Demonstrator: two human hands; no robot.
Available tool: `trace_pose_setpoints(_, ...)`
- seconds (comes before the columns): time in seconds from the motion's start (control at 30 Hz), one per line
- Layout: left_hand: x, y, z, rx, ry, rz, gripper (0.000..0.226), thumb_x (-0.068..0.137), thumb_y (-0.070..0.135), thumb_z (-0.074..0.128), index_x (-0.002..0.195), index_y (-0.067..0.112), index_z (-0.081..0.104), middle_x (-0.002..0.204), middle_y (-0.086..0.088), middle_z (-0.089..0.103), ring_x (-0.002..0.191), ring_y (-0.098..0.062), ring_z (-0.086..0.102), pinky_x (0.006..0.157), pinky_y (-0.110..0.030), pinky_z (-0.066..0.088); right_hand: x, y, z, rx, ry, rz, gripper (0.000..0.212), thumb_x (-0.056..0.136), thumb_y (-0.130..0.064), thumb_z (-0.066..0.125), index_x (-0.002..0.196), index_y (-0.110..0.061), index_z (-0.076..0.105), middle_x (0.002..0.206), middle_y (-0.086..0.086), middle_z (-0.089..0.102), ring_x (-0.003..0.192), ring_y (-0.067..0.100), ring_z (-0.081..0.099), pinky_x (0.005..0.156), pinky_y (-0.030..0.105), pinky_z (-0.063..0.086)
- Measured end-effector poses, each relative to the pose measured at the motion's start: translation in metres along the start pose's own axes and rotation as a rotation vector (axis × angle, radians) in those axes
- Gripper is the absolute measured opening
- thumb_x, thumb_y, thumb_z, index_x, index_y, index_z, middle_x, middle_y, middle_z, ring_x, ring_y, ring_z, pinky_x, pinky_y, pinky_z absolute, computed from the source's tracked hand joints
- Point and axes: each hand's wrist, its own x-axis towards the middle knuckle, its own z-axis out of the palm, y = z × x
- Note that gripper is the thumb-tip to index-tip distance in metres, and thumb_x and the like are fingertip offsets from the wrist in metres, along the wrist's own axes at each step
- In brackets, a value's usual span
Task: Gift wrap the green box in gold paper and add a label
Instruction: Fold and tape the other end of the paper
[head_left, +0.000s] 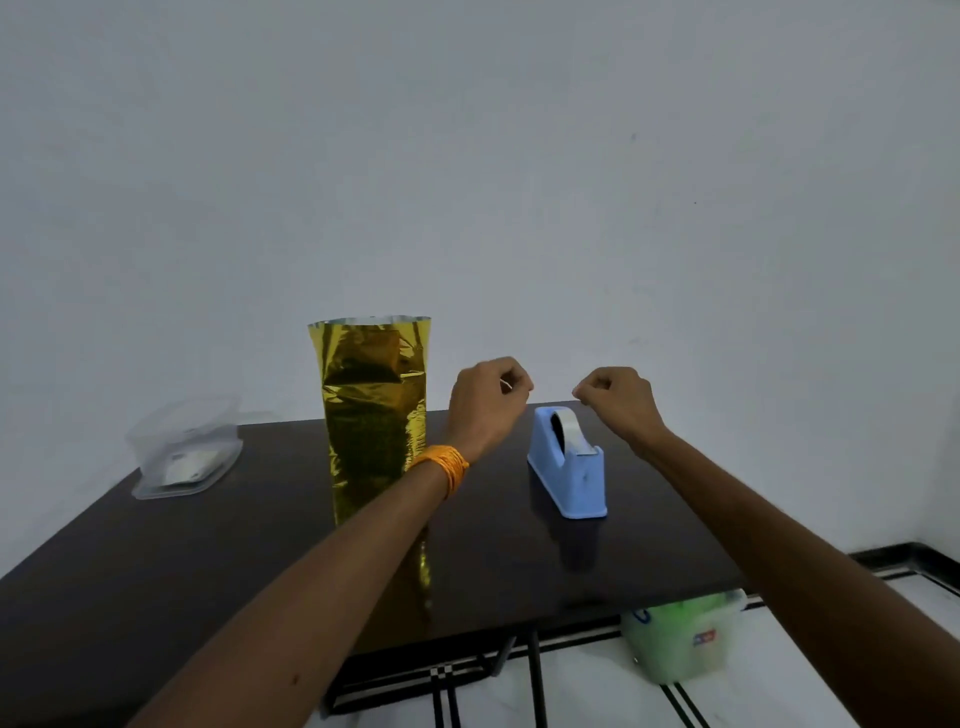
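1. The gold paper (371, 415) stands on the dark bench (208, 571) as a tall upright sleeve, its long axis vertical and its top end open and unfolded. No green shows, so the box is presumably inside.
2. Both hands are raised over the blue tape dispenser (569, 467), which sits on the bench to the right of the sleeve.
3. The left hand (488, 397) has a narrow grip, with fingers curled and fingertips pinched together. A small pale glint there looks like one end of a strip of tape (506, 385).
4. The right hand (615, 397) has the same tight pinch. I judge it holds the other end of the strip, though the clear run between the hands is too thin to see.
5. The sleeve lies to the left of both hands, so the left hand is the nearer. Its forearm, with an orange wristband (441, 465), crosses in front of the sleeve's lower right edge.
6. The strip likely has to travel leftward and land across a seam or the open top. Because the strip runs sideways and the sleeve runs upright, it would cross the sleeve's length.
7. A clear tub (182, 452) holding pale slips, possibly labels, sits at the bench's far left, well apart from the hands.
8. No label is on the paper yet.
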Motion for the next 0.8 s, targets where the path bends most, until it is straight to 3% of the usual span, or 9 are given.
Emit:
trace_pose_setpoints(0.1,-0.013,-0.014,0.030,-0.044,-0.145,-0.115,0.012,0.086,0.008,0.061,0.090,0.012,0.072,0.089,0.000,0.072,0.081,-0.012,0.064,0.068,-0.018,0.048,-0.005,0.032,-0.001,-0.009,-0.003,0.145,0.030,0.087,-0.021,0.066,0.075,0.006,0.064,0.068,0.013,0.062,0.063,0.018,0.050,0.057,0.027,0.039)
trace_pose_setpoints(0.17,-0.021,-0.023,0.050,-0.019,-0.273,-0.177,0.019,0.085,0.010,0.062,0.101,0.009,0.071,0.097,-0.004,0.071,0.089,-0.016,0.064,0.076,-0.023,0.050,-0.010,0.050,0.000,0.001,-0.031,0.230,0.037,0.087,-0.027,0.067,0.066,0.000,0.053,0.065,0.013,0.049,0.061,0.020,0.040,0.055,0.028,0.032)
trace_pose_setpoints(0.23,-0.028,-0.030,0.066,0.008,-0.359,-0.225,0.025,0.082,0.017,0.069,0.106,0.009,0.069,0.099,-0.004,0.070,0.094,-0.019,0.064,0.084,-0.031,0.053,-0.016,0.060,0.003,0.047,-0.082,0.294,0.030,0.088,-0.029,0.066,0.069,-0.011,0.052,0.068,0.010,0.047,0.061,0.019,0.039,0.056,0.029,0.031)
trace_pose_setpoints(0.33,-0.035,-0.034,0.088,0.034,-0.434,-0.257,0.033,0.079,0.033,0.079,0.098,0.008,0.068,0.100,-0.009,0.068,0.091,-0.024,0.064,0.080,-0.037,0.050,-0.021,0.065,0.007,0.237,-0.183,0.403,0.030,0.092,-0.031,0.063,0.071,-0.010,0.057,0.066,0.004,0.052,0.056,0.014,0.042,0.052,0.025,0.033)
trace_pose_setpoints(0.47,-0.036,-0.039,0.105,0.025,-0.386,-0.229,0.039,0.077,0.037,0.081,0.095,0.004,0.073,0.090,-0.005,0.064,0.080,-0.018,0.058,0.065,-0.024,0.041,-0.019,0.062,0.011,0.381,-0.221,0.463,0.024,0.093,-0.024,0.064,0.072,-0.011,0.062,0.061,0.001,0.047,0.050,0.010,0.038,0.045,0.021,0.032)
trace_pose_setpoints(0.53,-0.035,-0.044,0.109,0.009,-0.372,-0.213,0.037,0.076,0.038,0.082,0.092,0.006,0.074,0.089,-0.005,0.063,0.079,-0.017,0.057,0.061,-0.020,0.038,-0.017,0.061,0.014,0.404,-0.210,0.497,0.016,0.091,-0.018,0.067,0.078,-0.008,0.065,0.064,0.003,0.054,0.048,0.010,0.045,0.044,0.020,0.034)
trace_pose_setpoints(0.67,-0.040,-0.053,0.115,-0.031,-0.346,-0.197,0.033,0.075,0.039,0.082,0.082,0.010,0.067,0.085,-0.006,0.063,0.077,-0.020,0.060,0.062,-0.027,0.047,-0.014,0.057,0.019,0.430,-0.176,0.533,0.010,0.083,-0.006,0.074,0.088,0.001,0.068,0.069,0.005,0.062,0.045,0.009,0.054,0.036,0.017,0.037)
trace_pose_setpoints(0.73,-0.041,-0.054,0.117,-0.044,-0.344,-0.196,0.033,0.075,0.040,0.082,0.082,0.012,0.067,0.083,-0.005,0.065,0.076,-0.020,0.062,0.063,-0.028,0.049,-0.010,0.053,0.021,0.440,-0.153,0.549,0.011,0.084,-0.007,0.075,0.083,-0.001,0.066,0.068,0.005,0.061,0.045,0.009,0.052,0.035,0.017,0.036)
trace_pose_setpoints(0.8,-0.041,-0.055,0.117,-0.059,-0.349,-0.211,0.036,0.074,0.040,0.083,0.090,0.012,0.069,0.085,-0.004,0.067,0.076,-0.018,0.062,0.059,-0.020,0.045,-0.005,0.048,0.021,0.392,-0.123,0.544,0.019,0.084,-0.012,0.077,0.074,-0.005,0.063,0.067,0.003,0.059,0.046,0.009,0.048,0.039,0.020,0.035)
